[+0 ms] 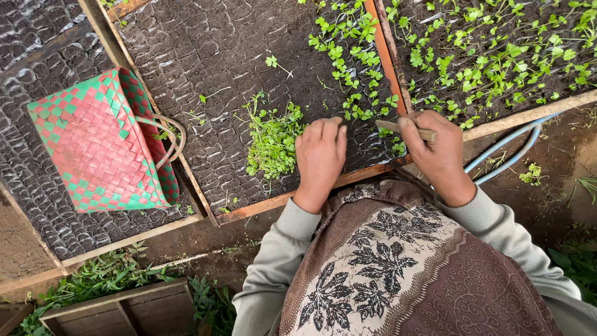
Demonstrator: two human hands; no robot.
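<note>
The left hand (320, 158) curls knuckles-up, perhaps hiding a seedling; its fingertips stay unseen.

Wood-framed seedbed (217, 43) of soil-filled cells is observed; a loose seedling bunch (273, 140) and a woven red-green basket (102, 146) are laid directly on it.

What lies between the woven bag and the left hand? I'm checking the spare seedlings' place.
In the head view, a loose pile of green seedlings lies on the dark soil bed, between woven bag and left hand.
</note>
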